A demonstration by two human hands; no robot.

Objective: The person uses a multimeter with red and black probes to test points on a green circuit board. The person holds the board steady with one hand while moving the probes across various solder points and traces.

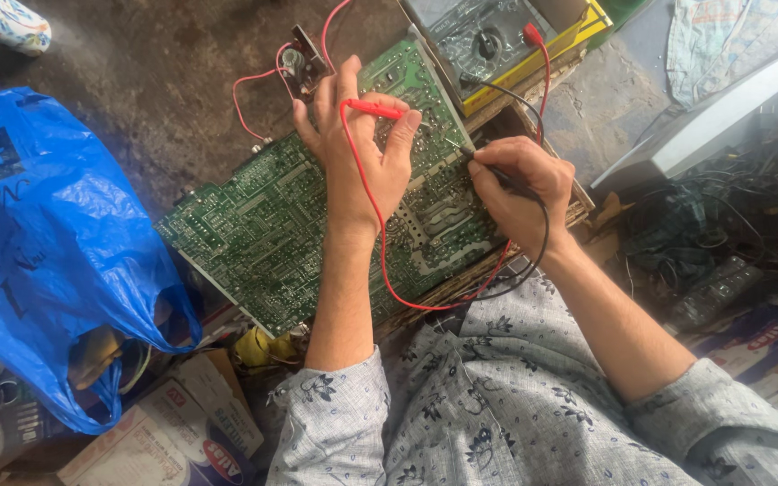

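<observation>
A large green circuit board point(263, 225) lies tilted in front of me, solder side up. My left hand point(357, 153) rests on its upper middle and pinches a red test probe point(373, 108) between thumb and fingers; the red lead loops down past my wrist. My right hand point(520, 184) grips a black test probe point(488, 169), its tip touching the board near the right edge. Both leads run up to a yellow-cased multimeter point(497, 40) at the top.
A blue plastic bag point(42, 243) bulges at the left. Cardboard boxes point(168, 432) sit at lower left. Remote controls and tangled wires point(722, 270) pile at right, beside a grey device point(722, 117). A small part on red wires point(299, 63) lies above the board.
</observation>
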